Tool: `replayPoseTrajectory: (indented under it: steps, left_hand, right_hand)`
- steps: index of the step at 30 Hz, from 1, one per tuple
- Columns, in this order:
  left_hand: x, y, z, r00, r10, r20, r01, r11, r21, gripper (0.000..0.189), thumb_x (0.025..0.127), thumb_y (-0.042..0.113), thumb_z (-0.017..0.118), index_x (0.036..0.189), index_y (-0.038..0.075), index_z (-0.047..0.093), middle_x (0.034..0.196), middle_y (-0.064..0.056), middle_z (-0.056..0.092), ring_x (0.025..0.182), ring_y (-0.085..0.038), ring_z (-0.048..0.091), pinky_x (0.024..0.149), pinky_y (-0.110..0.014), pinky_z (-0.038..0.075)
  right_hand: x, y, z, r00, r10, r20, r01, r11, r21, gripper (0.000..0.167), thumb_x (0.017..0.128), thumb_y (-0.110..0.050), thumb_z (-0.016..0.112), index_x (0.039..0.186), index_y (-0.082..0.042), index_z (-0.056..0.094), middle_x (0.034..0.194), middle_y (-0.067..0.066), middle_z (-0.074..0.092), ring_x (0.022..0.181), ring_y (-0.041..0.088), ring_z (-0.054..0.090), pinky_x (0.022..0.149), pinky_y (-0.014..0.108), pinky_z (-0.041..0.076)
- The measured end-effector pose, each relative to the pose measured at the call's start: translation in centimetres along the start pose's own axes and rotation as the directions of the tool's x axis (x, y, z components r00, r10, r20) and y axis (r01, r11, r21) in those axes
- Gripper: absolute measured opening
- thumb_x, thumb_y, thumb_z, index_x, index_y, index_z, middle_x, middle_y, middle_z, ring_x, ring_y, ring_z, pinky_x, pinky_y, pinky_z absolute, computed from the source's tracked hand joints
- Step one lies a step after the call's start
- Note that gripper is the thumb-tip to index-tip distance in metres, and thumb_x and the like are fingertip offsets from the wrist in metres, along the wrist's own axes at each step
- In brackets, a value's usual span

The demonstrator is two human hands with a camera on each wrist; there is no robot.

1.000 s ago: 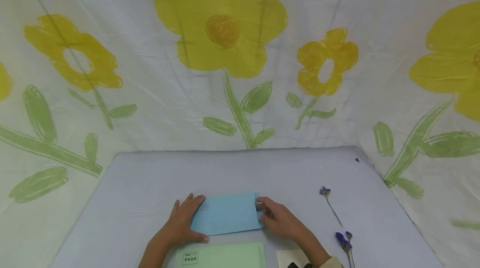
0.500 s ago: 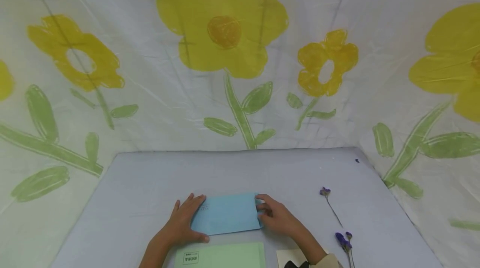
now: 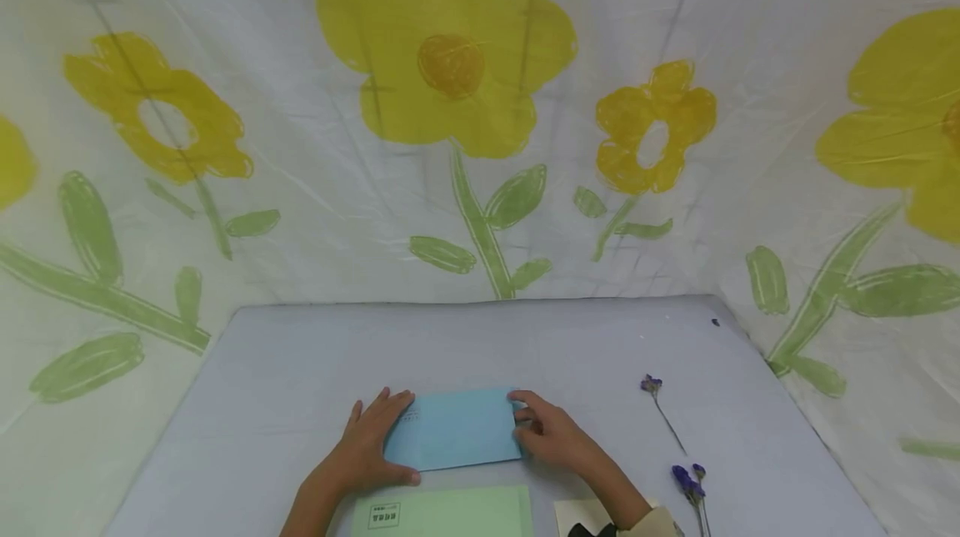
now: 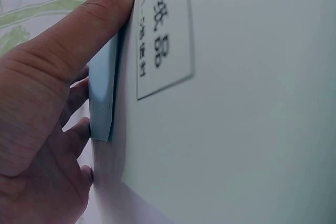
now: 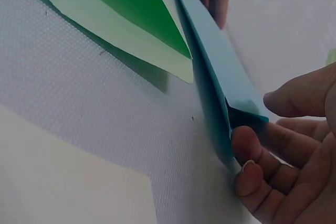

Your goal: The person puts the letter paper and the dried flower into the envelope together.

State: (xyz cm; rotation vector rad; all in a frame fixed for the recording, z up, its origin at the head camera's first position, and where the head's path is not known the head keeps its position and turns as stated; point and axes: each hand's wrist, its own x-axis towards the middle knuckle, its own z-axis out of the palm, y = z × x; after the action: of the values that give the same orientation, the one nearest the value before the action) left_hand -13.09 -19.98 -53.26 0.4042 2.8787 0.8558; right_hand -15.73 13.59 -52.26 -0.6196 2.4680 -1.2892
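A light blue envelope [image 3: 461, 430] lies on the table in the head view, its printed end on the left. My left hand [image 3: 369, 447] rests spread over that end, thumb along the near edge and fingers reaching the far edge. At the other end, my right hand [image 3: 553, 437] holds the envelope with bent fingers. In the right wrist view this end gapes, and the fingertips [image 5: 245, 141] sit against its edge and corner. Just nearer to me lies a pale green envelope [image 3: 442, 514] with a boxed print; its darker green inside [image 5: 142, 9] shows in the right wrist view.
On the right of the grey table [image 3: 315, 353] lie a dried purple flower [image 3: 651, 384] and purple blooms on thin stems [image 3: 688, 483]. A cream paper [image 3: 572, 516] sits under my right forearm. Behind the table hangs a sheet painted with yellow flowers [image 3: 450, 66].
My right fingertips have shifted slightly left onto the blue envelope's end, and less of its right end shows past the edge. My left hand stays on the envelope's left end.
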Motion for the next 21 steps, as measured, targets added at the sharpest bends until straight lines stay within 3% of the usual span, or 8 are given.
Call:
replayPoseTrajectory:
  steps: [4, 8, 11, 13, 16, 18, 21]
  left_hand:
    - [0.0, -0.1, 0.1, 1.0, 0.004, -0.004, -0.004, 1.0, 0.007, 0.117, 0.056, 0.06, 0.09, 0.153, 0.013, 0.043, 0.157, -0.008, 0.04, 0.15, -0.035, 0.019, 0.118, -0.062, 0.001]
    - [0.0, 0.0, 0.2, 1.0, 0.008, -0.006, -0.008, 1.0, 0.011, 0.117, 0.057, 0.059, 0.091, 0.152, 0.013, 0.043, 0.157, -0.008, 0.041, 0.15, -0.035, 0.02, 0.118, -0.062, 0.002]
    - [0.0, 0.0, 0.2, 1.0, 0.014, -0.004, -0.014, 1.0, 0.0, 0.116, 0.057, 0.057, 0.092, 0.152, 0.011, 0.043, 0.157, -0.009, 0.04, 0.15, -0.035, 0.02, 0.118, -0.063, 0.002]
    - [0.0, 0.0, 0.2, 1.0, 0.013, -0.001, -0.013, 1.0, -0.003, 0.116, 0.058, 0.057, 0.092, 0.153, 0.011, 0.042, 0.157, -0.01, 0.04, 0.15, -0.036, 0.019, 0.118, -0.062, 0.002]
    - [0.0, 0.0, 0.1, 1.0, 0.004, 0.001, -0.004, 1.0, -0.005, 0.117, 0.058, 0.057, 0.092, 0.153, 0.011, 0.042, 0.157, -0.01, 0.04, 0.15, -0.035, 0.019, 0.118, -0.062, 0.001]
    - [0.0, 0.0, 0.1, 1.0, -0.002, 0.0, 0.002, 1.0, -0.003, 0.117, 0.057, 0.057, 0.092, 0.153, 0.011, 0.042, 0.157, -0.01, 0.04, 0.15, -0.035, 0.019, 0.119, -0.061, 0.001]
    - [-0.1, 0.0, 0.1, 1.0, -0.006, -0.002, 0.006, 1.0, -0.009, 0.117, 0.057, 0.057, 0.092, 0.153, 0.012, 0.042, 0.157, -0.009, 0.04, 0.15, -0.034, 0.019, 0.119, -0.06, 0.001]
  right_hand:
    - [-0.1, 0.0, 0.0, 1.0, -0.016, 0.012, 0.016, 1.0, 0.01, 0.047, 0.1, -0.015, 0.058, 0.145, -0.009, 0.047, 0.126, 0.019, 0.065, 0.11, 0.03, 0.064, 0.085, 0.042, 0.054]
    - [-0.3, -0.2, -1.1, 0.999, -0.021, 0.026, 0.022, 1.0, -0.012, 0.046, 0.1, -0.013, 0.056, 0.146, -0.008, 0.047, 0.127, 0.016, 0.065, 0.097, 0.022, 0.065, 0.075, 0.035, 0.055]
    - [-0.6, -0.2, -3.1, 0.999, -0.027, -0.023, 0.025, 0.997, -0.076, 0.044, 0.098, -0.006, 0.058, 0.141, -0.004, 0.051, 0.124, 0.016, 0.065, 0.081, 0.015, 0.061, 0.061, 0.029, 0.052]
    - [-0.9, 0.0, -4.7, 0.995, -0.023, -0.101, 0.006, 0.985, -0.17, 0.041, 0.096, -0.003, 0.061, 0.136, -0.002, 0.056, 0.123, 0.016, 0.066, 0.079, 0.015, 0.06, 0.062, 0.03, 0.052]
    - [-1.5, 0.8, -7.5, 0.971, 0.005, -0.238, -0.097, 0.923, -0.373, 0.038, 0.092, -0.003, 0.065, 0.13, -0.001, 0.061, 0.124, 0.017, 0.065, 0.091, 0.024, 0.065, 0.075, 0.039, 0.056]
    - [-2.0, 1.6, -9.3, 0.948, 0.052, -0.314, -0.208, 0.848, -0.488, 0.039, 0.09, -0.005, 0.068, 0.128, 0.001, 0.062, 0.124, 0.02, 0.063, 0.101, 0.033, 0.065, 0.085, 0.047, 0.055]
    - [-2.9, 3.1, -11.7, 0.918, 0.159, -0.363, -0.351, 0.754, -0.555, 0.048, 0.088, -0.01, 0.071, 0.131, 0.006, 0.056, 0.123, 0.027, 0.058, 0.105, 0.042, 0.062, 0.086, 0.055, 0.053]
